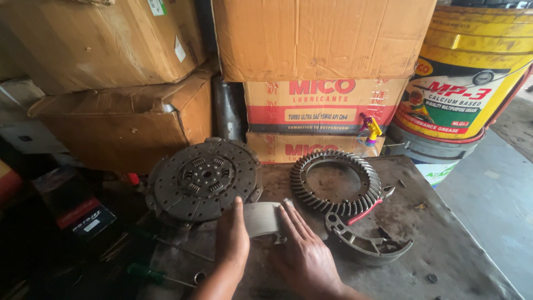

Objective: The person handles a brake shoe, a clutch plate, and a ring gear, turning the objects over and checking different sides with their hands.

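My left hand (232,240) and my right hand (304,256) both rest on a curved grey brake shoe (262,218) lying flat on a dirty metal bench (444,244). The left hand covers its left end, the right hand its right end, fingers stretched out flat. A round clutch disc (202,179) with springs at its centre leans just beyond my left hand. A large toothed ring gear (335,183) lies beyond my right hand. A second brake shoe (369,238) sits to the right of my right hand.
Stacked cardboard boxes (319,66) stand behind the bench. A yellow grease bucket (472,72) sits on a grey pail at the right. A green-handled screwdriver (147,273) lies at the bench's left edge, near dark boxes on the floor.
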